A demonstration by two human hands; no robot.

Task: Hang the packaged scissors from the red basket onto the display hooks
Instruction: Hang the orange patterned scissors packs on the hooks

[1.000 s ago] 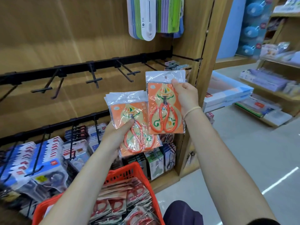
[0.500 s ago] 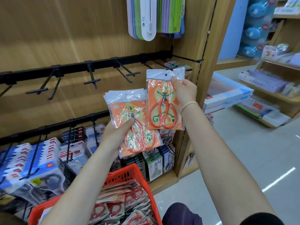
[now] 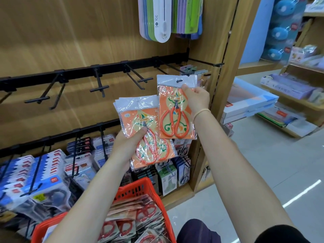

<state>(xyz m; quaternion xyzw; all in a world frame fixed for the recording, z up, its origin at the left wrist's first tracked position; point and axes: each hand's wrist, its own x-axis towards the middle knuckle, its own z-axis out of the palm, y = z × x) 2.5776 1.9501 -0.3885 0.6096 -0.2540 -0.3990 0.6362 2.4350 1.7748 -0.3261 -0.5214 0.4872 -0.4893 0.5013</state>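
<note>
My right hand [image 3: 197,97] pinches one packaged pair of orange scissors [image 3: 175,118] near its top, holding it upright just below and in front of the upper rail's right-hand hooks [image 3: 191,73]. My left hand [image 3: 129,142] grips a small stack of the same scissor packs [image 3: 150,148], tilted, lower and to the left. The red basket [image 3: 140,188] sits at the bottom with several more scissor packs [image 3: 133,220] lying in it. Bare black display hooks [image 3: 140,79] stick out along the upper rail.
The lower rail's hooks carry blue-carded goods [image 3: 40,174] and other packaged scissors [image 3: 178,172]. Coloured flat items [image 3: 163,18] hang above. A wooden upright [image 3: 226,71] ends the panel on the right; beyond it are an aisle floor and shelves of boxes [image 3: 249,104].
My right hand has lifted its single pack slightly up and right, nearer the upper hooks. My left hand holds its stack in about the same place.
</note>
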